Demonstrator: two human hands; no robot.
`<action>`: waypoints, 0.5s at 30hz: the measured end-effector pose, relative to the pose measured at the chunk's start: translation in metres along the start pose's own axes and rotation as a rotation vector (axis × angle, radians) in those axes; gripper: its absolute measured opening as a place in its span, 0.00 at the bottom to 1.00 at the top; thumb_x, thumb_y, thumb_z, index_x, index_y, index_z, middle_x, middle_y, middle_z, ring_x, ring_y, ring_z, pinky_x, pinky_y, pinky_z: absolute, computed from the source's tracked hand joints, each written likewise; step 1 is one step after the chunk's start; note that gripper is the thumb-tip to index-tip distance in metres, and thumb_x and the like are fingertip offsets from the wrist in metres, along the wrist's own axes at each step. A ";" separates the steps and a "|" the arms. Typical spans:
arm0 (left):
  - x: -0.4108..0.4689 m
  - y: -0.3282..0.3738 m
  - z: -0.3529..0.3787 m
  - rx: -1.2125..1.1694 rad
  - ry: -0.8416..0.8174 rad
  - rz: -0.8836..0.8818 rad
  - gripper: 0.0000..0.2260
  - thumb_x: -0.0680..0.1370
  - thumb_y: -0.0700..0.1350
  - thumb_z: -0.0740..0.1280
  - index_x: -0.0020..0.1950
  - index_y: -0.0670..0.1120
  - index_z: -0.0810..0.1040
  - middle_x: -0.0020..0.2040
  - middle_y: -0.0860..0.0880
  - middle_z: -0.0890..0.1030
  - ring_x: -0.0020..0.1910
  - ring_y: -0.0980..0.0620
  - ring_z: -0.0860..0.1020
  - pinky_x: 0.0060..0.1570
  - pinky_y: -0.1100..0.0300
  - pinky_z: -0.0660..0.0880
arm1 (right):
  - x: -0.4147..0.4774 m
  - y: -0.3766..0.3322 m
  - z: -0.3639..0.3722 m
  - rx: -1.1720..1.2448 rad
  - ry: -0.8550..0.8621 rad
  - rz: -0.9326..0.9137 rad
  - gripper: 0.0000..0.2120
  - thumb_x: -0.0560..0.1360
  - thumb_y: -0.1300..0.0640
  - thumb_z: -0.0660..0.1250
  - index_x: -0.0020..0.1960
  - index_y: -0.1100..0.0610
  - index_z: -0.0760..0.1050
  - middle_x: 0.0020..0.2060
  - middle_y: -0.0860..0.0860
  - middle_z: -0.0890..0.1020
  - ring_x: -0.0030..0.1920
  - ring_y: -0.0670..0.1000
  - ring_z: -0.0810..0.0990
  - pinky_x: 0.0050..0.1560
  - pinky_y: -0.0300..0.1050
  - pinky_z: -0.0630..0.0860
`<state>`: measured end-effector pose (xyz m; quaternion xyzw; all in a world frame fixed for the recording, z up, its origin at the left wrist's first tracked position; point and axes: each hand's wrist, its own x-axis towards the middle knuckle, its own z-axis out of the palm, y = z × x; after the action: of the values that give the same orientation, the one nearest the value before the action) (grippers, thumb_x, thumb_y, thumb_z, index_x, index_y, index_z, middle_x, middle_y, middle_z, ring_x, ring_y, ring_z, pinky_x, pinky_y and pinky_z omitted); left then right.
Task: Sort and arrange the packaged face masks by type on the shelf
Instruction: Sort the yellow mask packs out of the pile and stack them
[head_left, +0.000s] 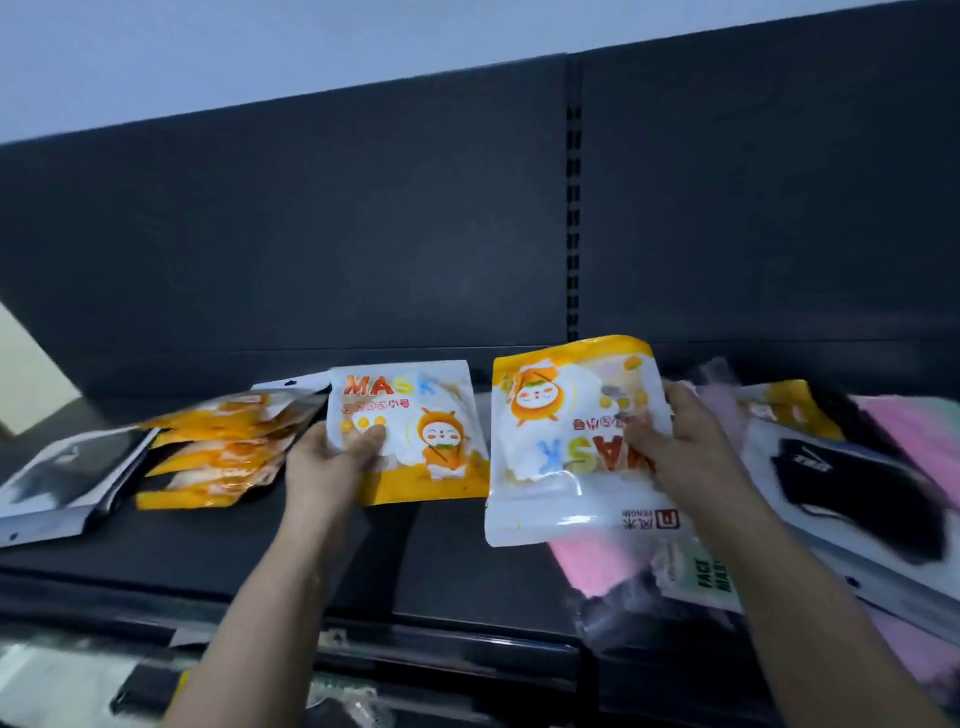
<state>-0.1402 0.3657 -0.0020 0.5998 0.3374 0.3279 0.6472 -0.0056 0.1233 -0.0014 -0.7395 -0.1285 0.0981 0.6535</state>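
Trouble I feared: right hand (675, 447) pinched its orange pack (566, 441) only by one side edge, print upside down, long axis tall, at the mixed pile (857, 467); a slip would drop it among the wrong types. Left hand (332, 457) gripped the twin pack (415, 431) upright above the shelf (208, 545), just beside the orange stack (218, 447).

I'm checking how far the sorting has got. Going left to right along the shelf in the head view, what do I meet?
black-and-white pack → stack of orange packs → left hand holding the upright orange MASK pack → upside-down orange MASK pack held by the right hand → black mask pack
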 end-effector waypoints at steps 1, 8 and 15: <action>0.012 -0.001 -0.019 0.084 0.028 -0.001 0.09 0.76 0.40 0.70 0.55 0.44 0.77 0.49 0.43 0.84 0.38 0.49 0.83 0.32 0.60 0.78 | -0.001 0.000 0.014 0.005 -0.009 0.004 0.12 0.77 0.62 0.63 0.57 0.47 0.73 0.47 0.50 0.83 0.45 0.53 0.83 0.46 0.51 0.79; 0.048 -0.040 -0.074 1.287 -0.281 0.445 0.19 0.78 0.50 0.66 0.69 0.54 0.72 0.69 0.50 0.73 0.68 0.47 0.70 0.60 0.52 0.73 | -0.014 -0.001 0.092 0.110 -0.079 0.057 0.10 0.78 0.62 0.63 0.57 0.52 0.73 0.46 0.50 0.84 0.42 0.49 0.84 0.36 0.42 0.78; 0.061 -0.031 -0.106 0.578 -0.008 0.420 0.15 0.82 0.53 0.57 0.67 0.51 0.72 0.58 0.53 0.79 0.57 0.50 0.79 0.51 0.50 0.77 | -0.019 0.004 0.172 0.125 -0.101 0.081 0.11 0.77 0.61 0.63 0.58 0.51 0.71 0.52 0.51 0.82 0.49 0.52 0.82 0.52 0.51 0.79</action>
<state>-0.1937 0.4728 -0.0414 0.8157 0.2829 0.3424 0.3707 -0.0773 0.2789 -0.0276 -0.6959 -0.1248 0.1693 0.6867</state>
